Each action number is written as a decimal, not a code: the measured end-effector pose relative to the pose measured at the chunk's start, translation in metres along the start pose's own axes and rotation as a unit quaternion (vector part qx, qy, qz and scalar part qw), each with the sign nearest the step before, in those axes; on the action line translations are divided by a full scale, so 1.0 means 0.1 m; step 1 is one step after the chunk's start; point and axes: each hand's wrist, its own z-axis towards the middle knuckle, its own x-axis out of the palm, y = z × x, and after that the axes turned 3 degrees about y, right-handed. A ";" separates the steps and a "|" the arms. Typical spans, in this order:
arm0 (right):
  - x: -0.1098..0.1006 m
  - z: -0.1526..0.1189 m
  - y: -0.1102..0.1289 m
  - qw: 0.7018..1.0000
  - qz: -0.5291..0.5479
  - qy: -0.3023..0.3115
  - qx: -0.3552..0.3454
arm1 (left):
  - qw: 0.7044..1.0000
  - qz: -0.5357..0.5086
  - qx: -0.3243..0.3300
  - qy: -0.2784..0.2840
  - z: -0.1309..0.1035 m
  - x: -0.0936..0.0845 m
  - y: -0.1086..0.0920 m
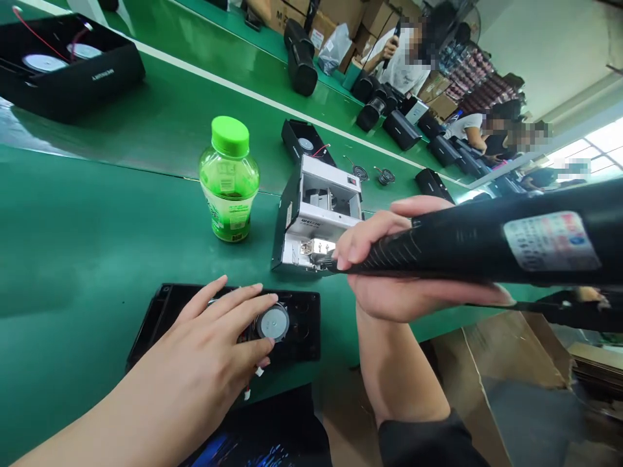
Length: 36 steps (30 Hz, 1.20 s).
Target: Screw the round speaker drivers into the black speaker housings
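My right hand is wrapped around a black electric screwdriver, held nearly level. Its tip end points left, at the front of a silver-and-black screw feeder, by the small metal block; whether they touch cannot be told. Below, my left hand lies across a black speaker housing. Its thumb and index finger grip the edges of a round speaker driver sitting in that housing. Small white connectors on wires stick out beneath the hand.
A green-capped bottle stands left of the feeder. Another black housing with speaker drivers sits at upper left. Beyond the feeder are an open housing and loose drivers. Co-workers are across the bench; a cardboard box is at lower right.
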 end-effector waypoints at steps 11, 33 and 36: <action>-0.07 -0.01 0.14 0.995 0.047 0.007 0.085 | 0.997 0.064 0.040 0.013 -0.22 -0.14 -0.09; 0.32 -0.55 -0.02 0.969 0.116 0.170 0.140 | 0.998 0.061 -0.013 0.014 -0.21 -0.06 -0.21; 0.34 -0.57 -0.04 0.971 0.100 0.167 0.137 | 0.998 0.061 -0.017 0.019 -0.20 -0.09 -0.21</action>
